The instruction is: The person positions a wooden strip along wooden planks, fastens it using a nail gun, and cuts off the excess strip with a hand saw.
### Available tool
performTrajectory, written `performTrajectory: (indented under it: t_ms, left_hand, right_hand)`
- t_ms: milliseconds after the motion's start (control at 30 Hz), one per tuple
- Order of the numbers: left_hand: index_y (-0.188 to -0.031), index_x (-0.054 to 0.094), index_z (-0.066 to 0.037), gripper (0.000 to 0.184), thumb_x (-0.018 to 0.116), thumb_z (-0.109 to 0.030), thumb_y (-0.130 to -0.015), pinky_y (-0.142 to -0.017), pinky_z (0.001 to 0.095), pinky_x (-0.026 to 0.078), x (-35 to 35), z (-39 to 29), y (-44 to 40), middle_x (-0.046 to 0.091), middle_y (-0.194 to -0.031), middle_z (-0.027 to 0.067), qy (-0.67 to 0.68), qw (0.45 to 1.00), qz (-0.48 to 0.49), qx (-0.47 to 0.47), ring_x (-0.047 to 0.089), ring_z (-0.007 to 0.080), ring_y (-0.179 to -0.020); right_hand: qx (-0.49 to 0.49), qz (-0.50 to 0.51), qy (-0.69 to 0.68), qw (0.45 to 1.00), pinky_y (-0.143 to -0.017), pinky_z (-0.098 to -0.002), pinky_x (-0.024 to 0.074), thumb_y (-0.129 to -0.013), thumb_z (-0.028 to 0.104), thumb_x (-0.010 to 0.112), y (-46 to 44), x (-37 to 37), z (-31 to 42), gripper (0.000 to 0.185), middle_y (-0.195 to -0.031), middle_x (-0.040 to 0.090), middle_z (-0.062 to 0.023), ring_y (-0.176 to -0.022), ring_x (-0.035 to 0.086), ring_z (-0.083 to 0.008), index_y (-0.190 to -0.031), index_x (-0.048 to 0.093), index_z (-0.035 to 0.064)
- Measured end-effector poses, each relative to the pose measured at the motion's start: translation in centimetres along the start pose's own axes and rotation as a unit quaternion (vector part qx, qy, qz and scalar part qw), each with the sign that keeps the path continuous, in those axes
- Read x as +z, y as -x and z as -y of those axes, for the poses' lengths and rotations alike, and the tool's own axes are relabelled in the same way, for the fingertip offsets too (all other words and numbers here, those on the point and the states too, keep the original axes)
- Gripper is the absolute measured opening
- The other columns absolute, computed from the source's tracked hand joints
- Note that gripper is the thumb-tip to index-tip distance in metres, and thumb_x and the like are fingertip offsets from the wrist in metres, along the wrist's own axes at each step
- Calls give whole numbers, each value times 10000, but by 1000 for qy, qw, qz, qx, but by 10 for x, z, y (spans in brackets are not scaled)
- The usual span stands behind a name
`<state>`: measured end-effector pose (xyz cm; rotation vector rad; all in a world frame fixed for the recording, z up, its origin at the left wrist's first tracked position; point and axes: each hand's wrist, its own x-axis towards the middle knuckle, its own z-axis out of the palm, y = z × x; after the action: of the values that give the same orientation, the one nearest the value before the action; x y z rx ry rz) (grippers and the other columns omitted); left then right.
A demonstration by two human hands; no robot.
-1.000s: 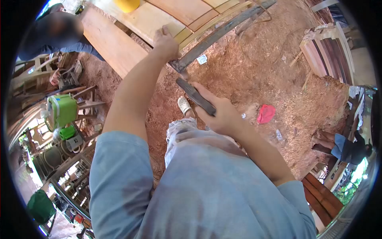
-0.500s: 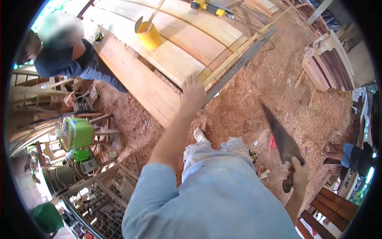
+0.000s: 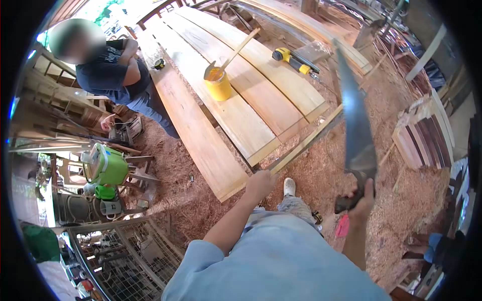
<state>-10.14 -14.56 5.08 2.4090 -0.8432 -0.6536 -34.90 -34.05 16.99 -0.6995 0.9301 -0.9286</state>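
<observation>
My right hand [image 3: 362, 200] is wrapped round the dark handle of a handsaw [image 3: 355, 120], its broad blade pointing up and away from me. My left hand [image 3: 260, 184] is closed at the near end of a thin wooden strip [image 3: 306, 143], beside the planks; whether it grips the strip is hard to make out. Several pale planks [image 3: 241, 120] lie side by side. On them stands a yellow container [image 3: 218, 88] with a stick and a spreader in it. A single plank [image 3: 191, 120] lies to their left.
A co-worker [image 3: 113, 75] stands at the left with arms folded. A yellow and black tool [image 3: 293, 60] lies on the planks' far right. Stacked boards [image 3: 424, 133] are at the right, a green cooler [image 3: 108, 165] at the left. Another person [image 3: 437, 248] is at the lower right.
My view has shifted, showing more of the planks. The saw has swung up, its blade now raised on the right. My left hand has gone from fingers extended on the plank end to closed.
</observation>
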Motion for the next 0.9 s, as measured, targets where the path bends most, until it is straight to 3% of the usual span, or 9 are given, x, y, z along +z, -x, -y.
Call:
performTrajectory:
  t_ms: [67,200,267,333,500,567,700,767,900]
  left_hand:
    - [-828,727,-13,520,557,-487,-957,-790,535,525,2,-7,3,707,-876,249,-13,1000,-23,9,701,421,-861]
    - [-815,748,-51,376,575,-363,-934,-880,498,468,-18,-10,-7,715,-895,186,-162,985,-48,22,703,368,-862]
    - [-808,751,-60,326,590,-320,-920,-912,483,446,-28,-26,-17,714,-940,167,-201,977,-66,29,698,348,-895]
    - [-947,762,-76,252,659,-301,-896,-958,486,436,-31,-43,-28,698,-1024,128,-235,965,-103,47,667,323,-1007]
    - [-910,760,-86,195,643,-241,-893,-969,502,413,-1,-44,-56,666,-1129,134,-152,968,-184,73,629,310,-1058]
    - [-932,763,-94,197,637,-243,-899,-987,515,407,6,-40,-57,665,-1134,134,-137,963,-223,61,627,308,-1062]
    - [-958,762,-78,228,632,-260,-912,-1102,585,351,-2,-37,-72,659,-1202,115,-161,956,-242,41,596,290,-1181]
    - [-991,760,-62,253,639,-271,-915,-1138,609,327,-6,-36,-74,664,-1232,97,-182,950,-252,24,589,276,-1219]
    - [-969,757,-27,339,621,-333,-914,-1180,613,277,-17,-42,-76,601,-1375,135,-193,965,-176,-22,521,301,-1332]
  right_hand:
    - [58,24,72,995,-540,-311,494,-1038,411,580,-39,21,-10,318,-699,583,-19,-553,560,-160,-1034,613,95]
    - [82,134,71,985,-517,-336,483,-1012,424,625,-95,55,-27,326,-700,588,-34,-525,551,-162,-988,619,99]
    - [102,178,49,977,-499,-302,471,-1041,403,580,-121,75,-28,312,-692,589,-30,-536,555,-152,-1032,605,92]
    - [100,189,24,977,-499,-307,472,-1039,419,576,-157,93,-24,327,-687,585,-32,-533,552,-155,-1032,598,92]
    - [44,144,-73,986,-558,-352,498,-1034,523,530,-305,143,-18,434,-674,560,-45,-536,544,-181,-973,570,95]
    - [110,179,-159,964,-606,-356,523,-1033,547,512,-375,156,-6,483,-690,570,-54,-576,559,-184,-931,552,77]
    - [90,172,-212,958,-753,-429,558,-1026,555,511,-487,159,-18,533,-778,602,-93,-674,587,-240,-1024,564,25]
    - [106,113,-201,967,-722,-432,534,-1059,451,475,-502,166,-25,436,-824,604,-114,-743,587,-259,-1052,553,21]
    - [159,110,-141,971,-882,-566,520,-1027,416,540,-475,180,-48,450,-1133,592,-166,-1024,605,-336,-1270,502,39]
